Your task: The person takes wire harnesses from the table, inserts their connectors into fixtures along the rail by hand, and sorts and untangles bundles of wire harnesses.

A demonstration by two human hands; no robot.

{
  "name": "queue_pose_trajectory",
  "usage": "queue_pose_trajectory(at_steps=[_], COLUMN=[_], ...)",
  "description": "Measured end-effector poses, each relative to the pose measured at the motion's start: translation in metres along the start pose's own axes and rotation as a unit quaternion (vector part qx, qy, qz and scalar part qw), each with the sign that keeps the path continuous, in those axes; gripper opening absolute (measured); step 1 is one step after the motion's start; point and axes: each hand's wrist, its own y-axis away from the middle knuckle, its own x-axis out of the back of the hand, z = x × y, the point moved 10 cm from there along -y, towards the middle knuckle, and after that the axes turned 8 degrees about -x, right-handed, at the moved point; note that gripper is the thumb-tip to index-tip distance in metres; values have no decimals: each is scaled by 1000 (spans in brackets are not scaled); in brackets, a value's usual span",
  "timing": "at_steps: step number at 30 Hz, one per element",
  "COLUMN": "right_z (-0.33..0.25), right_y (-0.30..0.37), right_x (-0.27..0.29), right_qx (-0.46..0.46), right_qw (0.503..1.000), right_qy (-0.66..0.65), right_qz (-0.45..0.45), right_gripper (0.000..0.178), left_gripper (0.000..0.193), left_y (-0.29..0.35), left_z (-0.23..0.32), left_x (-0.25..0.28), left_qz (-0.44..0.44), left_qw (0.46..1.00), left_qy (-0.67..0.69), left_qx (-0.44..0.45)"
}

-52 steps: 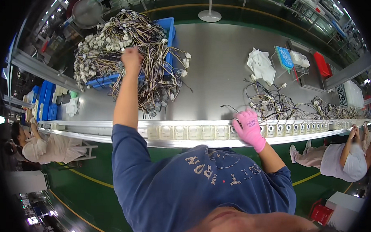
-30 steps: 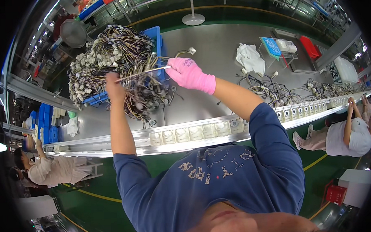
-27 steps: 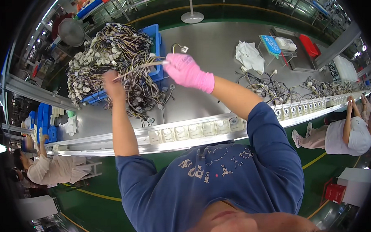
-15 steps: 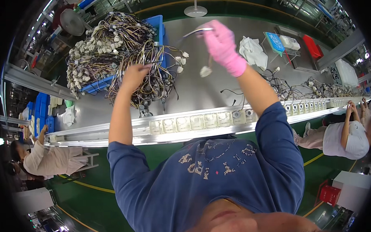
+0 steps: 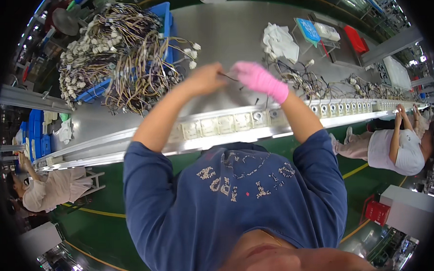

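My bare left hand (image 5: 206, 79) and my right hand (image 5: 259, 78) in a pink glove are close together above the metal table (image 5: 218, 30). A short dark stretch of a wire harness (image 5: 229, 77) spans the gap between their fingertips. Both hands are closed on it; the rest of this harness is mostly hidden. Left of my left hand, a big tangled heap of wire harnesses (image 5: 143, 66) with white connectors spills over a blue bin (image 5: 166, 22). Below my hands runs a row of clear square housings (image 5: 226, 124) along a metal rail.
More loose harnesses (image 5: 315, 84) lie along the rail to the right. Behind them are a white cloth (image 5: 280, 41), a blue patterned sheet on a small stand (image 5: 308, 31) and a red tray (image 5: 354, 39). Other people sit at the line, one at left (image 5: 51, 186), another at right (image 5: 394, 143).
My left hand has left the heap and moved right. My right hand has come down and nearer with its harness, and the two now meet over it. The view has shifted slightly.
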Motion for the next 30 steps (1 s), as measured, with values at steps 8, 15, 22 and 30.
queue_pose_trajectory(at_steps=[8, 15, 22, 30], right_z=[135, 43, 2, 8], right_y=[30, 27, 46, 70], right_x=[76, 57, -24, -15], right_qx=[-255, -49, -108, -135], right_qw=[928, 886, 991, 980], right_qy=[261, 383, -21, -149], right_qz=[74, 256, 82, 8], right_gripper=[25, 37, 33, 31], left_gripper=[33, 41, 43, 38], left_y=[15, 5, -3, 14], left_z=[-175, -76, -2, -2], left_x=[76, -80, -121, -89], left_qz=[136, -35, 139, 80], left_qw=[979, 851, 635, 948], left_qy=[-10, 479, 726, 289], left_qx=[149, 211, 223, 109])
